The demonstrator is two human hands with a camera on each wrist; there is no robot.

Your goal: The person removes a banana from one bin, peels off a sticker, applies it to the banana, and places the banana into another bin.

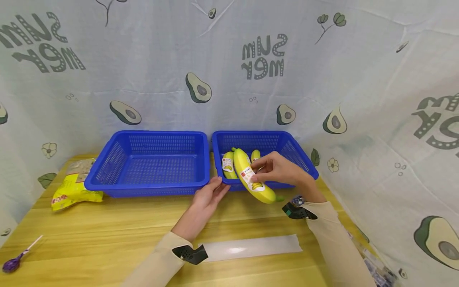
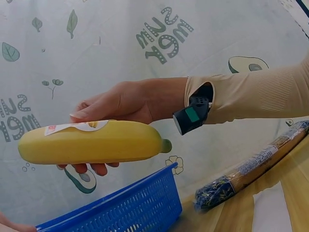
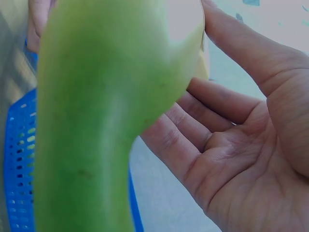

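Observation:
My right hand (image 1: pixel 277 169) grips a yellow toy-like banana (image 1: pixel 263 193) with a white label and green stem, thumb on one side and fingers on the other. It is held aslant over the near rim of the right blue basket (image 1: pixel 305 169). In the left wrist view the same banana (image 2: pixel 91 145) shows above the basket edge. Within that basket lie two more bananas, one at the left (image 1: pixel 228 173) and one partly hidden behind my hand (image 1: pixel 255 154). At the basket's near left corner, my left hand (image 1: pixel 205 199) holds the rim.
A larger blue basket (image 1: pixel 147 186) with a bare inside stands at the left. Beside it lies a yellow snack bag (image 1: pixel 77 189); a purple lollipop (image 1: pixel 12 264) is at the table's left. A white strip (image 1: pixel 251 248) lies in front. A long wrapped package (image 2: pixel 251 166) rests at the right.

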